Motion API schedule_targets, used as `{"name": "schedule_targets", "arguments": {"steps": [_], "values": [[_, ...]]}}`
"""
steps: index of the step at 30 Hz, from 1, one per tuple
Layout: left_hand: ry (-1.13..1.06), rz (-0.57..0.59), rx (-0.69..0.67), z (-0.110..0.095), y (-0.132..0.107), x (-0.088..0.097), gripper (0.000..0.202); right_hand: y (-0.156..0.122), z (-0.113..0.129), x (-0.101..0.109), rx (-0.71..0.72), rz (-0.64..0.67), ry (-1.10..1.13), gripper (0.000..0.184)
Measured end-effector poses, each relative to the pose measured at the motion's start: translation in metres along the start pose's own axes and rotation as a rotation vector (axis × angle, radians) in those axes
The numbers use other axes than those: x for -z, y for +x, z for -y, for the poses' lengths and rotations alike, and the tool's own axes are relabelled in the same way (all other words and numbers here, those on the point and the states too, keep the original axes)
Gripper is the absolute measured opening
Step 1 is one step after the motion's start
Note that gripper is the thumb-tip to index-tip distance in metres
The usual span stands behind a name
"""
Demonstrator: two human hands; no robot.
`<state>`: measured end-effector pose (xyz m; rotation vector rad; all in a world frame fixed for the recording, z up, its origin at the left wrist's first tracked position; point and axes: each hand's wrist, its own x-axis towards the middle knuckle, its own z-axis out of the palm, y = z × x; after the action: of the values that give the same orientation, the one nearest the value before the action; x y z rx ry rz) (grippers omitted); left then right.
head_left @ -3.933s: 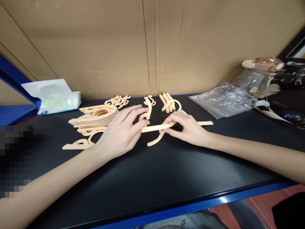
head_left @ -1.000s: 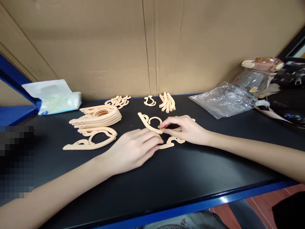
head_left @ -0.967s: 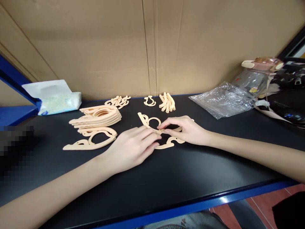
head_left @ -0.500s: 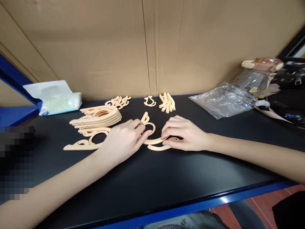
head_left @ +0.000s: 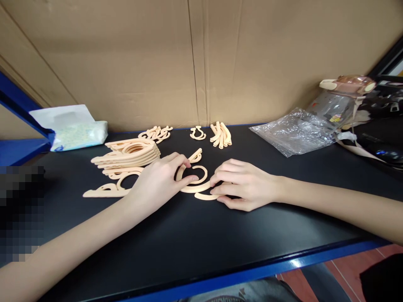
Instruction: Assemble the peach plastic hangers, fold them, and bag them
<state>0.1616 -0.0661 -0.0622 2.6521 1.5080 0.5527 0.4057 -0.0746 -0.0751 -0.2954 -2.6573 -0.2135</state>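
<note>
A peach-coloured curved plastic hanger part (head_left: 195, 178) lies flat on the black table (head_left: 201, 235) between my hands. My left hand (head_left: 157, 182) pinches its left end, thumb and forefinger closed on the curl. My right hand (head_left: 244, 184) presses down on its right end and on a second curved strip (head_left: 204, 196) just below, fingers curled over them. Left of my left hand lies a single flat hanger piece (head_left: 108, 187), partly hidden by my wrist.
A stack of finished hanger pieces (head_left: 127, 154) sits at the left. Small hooks (head_left: 156, 133), one hook (head_left: 197, 133) and a bundle of strips (head_left: 221, 135) lie by the cardboard wall. A tissue pack (head_left: 71, 127) is far left, a plastic bag (head_left: 294, 132) and bottle (head_left: 341, 100) right.
The hanger part has been turned and laid down flat nearer me. My left hand shifted left onto its curled end; my right hand lowered and now covers its right end and the strip.
</note>
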Motion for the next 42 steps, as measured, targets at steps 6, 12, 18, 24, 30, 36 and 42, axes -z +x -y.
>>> {"name": "schedule_targets", "arguments": {"steps": [6, 12, 18, 24, 30, 36, 42], "values": [[0.013, 0.002, -0.039, 0.002, 0.0, 0.002, 0.034, 0.0, -0.001, 0.001, -0.019, 0.022, -0.028, 0.022], [-0.058, 0.035, -0.082, 0.002, 0.001, 0.003, 0.024, -0.002, -0.004, -0.002, -0.062, -0.031, 0.011, 0.027], [-0.234, 0.078, -0.089, 0.0, 0.001, 0.001, 0.026, -0.003, -0.006, -0.005, -0.418, -0.258, 0.194, 0.016], [-0.283, 0.066, -0.076, -0.006, 0.0, 0.003, 0.027, -0.003, -0.008, -0.005, -0.589, -0.344, 0.29, 0.006], [-0.253, 0.045, -0.118, -0.002, 0.001, 0.0, 0.025, -0.004, -0.007, -0.006, -0.6, -0.315, 0.285, 0.008], [-0.289, 0.057, -0.094, -0.001, 0.002, -0.003, 0.025, 0.005, 0.001, 0.007, -0.462, -0.1, 0.001, 0.042], [-0.168, -0.043, -0.187, -0.015, -0.008, -0.001, 0.027, 0.012, 0.016, 0.03, -0.493, 0.317, -0.302, 0.065]]}}
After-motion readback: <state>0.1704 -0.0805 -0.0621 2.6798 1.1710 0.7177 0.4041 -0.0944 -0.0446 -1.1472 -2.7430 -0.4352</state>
